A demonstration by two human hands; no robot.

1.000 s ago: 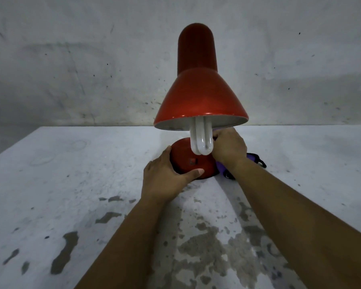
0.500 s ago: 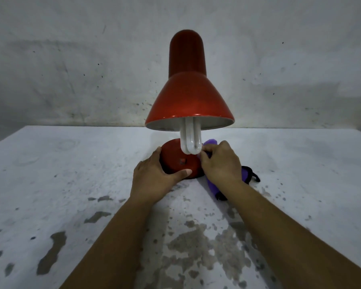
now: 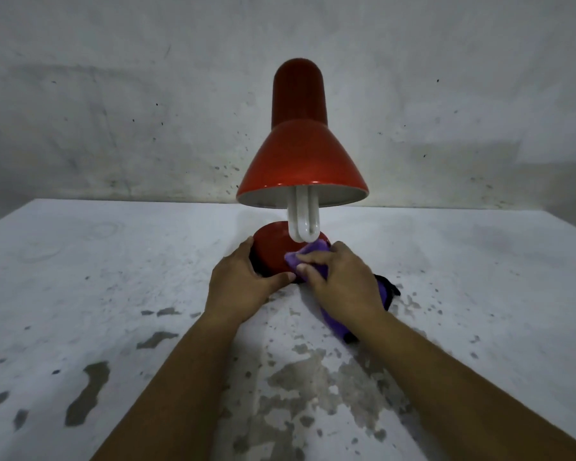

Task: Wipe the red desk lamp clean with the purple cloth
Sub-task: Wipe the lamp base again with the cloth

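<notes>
Right now the right hand (image 3: 343,281) presses the purple cloth (image 3: 308,252) against the front right of the lamp's round red base (image 3: 273,249), its fingers curled over the bunched fabric and its thumb tucked beneath it. More of that cloth trails back under the wrist, along the table towards the forearm, with a dark edge showing on its outer side. Just beside it, the left hand (image 3: 240,284) cups the base from the left, fingers wrapped around the far side and thumb laid along the near rim, almost meeting the right thumb. Above both hands hangs the white folded-tube bulb (image 3: 304,217), its tip close over the base and the cloth. It comes out of the red desk lamp's (image 3: 301,161) cone shade, which tilts toward the viewer. All of this stands on a white table (image 3: 97,277) with worn, flaking grey patches near the forearms, set against a stained, speckled wall (image 3: 113,111).
</notes>
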